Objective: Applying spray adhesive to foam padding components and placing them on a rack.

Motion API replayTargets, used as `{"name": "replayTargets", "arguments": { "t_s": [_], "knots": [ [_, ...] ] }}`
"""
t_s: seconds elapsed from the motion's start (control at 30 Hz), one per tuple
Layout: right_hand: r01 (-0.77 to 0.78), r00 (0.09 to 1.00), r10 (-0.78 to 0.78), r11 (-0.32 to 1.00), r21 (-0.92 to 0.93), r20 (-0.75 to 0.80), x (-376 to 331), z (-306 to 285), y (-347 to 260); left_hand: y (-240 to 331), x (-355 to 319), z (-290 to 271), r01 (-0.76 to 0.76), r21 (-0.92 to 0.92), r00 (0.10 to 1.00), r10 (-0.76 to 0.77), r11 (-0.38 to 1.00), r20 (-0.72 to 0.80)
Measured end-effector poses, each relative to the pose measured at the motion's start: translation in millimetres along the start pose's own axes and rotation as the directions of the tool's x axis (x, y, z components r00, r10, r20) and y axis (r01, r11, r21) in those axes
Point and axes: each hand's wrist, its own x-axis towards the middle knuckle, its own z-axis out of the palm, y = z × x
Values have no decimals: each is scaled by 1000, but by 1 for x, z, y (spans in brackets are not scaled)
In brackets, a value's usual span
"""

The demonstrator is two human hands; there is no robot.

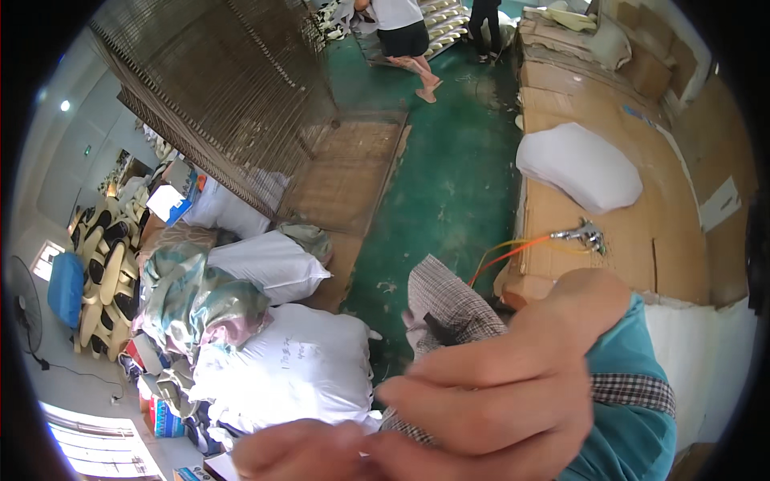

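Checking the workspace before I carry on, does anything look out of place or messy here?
Mostly clutter: white sacks and crumpled cloth are heaped unevenly at left, and an air tool lies loose on the cardboard-covered table, its orange hose trailing over the edge.

A worker's right hand (513,393) fills the lower frame, large and blurred by closeness to the head camera, its fingers (449,394) bare, without glove or ring; the right forearm wears a teal sleeve (642,401) trimmed at the cuff with a band of small black-and-white check; the left hand (297,453) shows only in part at the bottom edge, likewise bare, its sleeve out of view.
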Motion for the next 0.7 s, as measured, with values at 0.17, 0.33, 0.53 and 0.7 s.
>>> {"name": "replayTargets", "arguments": {
  "t_s": [0.17,0.33,0.53,0.7],
  "knots": [
    [-2,964,-100,925,381,248,-18,14,72,-60,-67,5,310,155,950,-299,938,-92],
    [-37,909,-39,984,175,414,-107,30,183,-127,-236,-5,973,-64,205,-957,222,-205],
    [-522,545,625,774,-357,558,-276,-45,356,-233,-496,91,791,-516,-472,-864,-328,-174],
    [-655,-30,991,82,-751,134,-418,-136,411,-331,-547,311,370,-595,-741,-613,-713,273]
  ]
}}
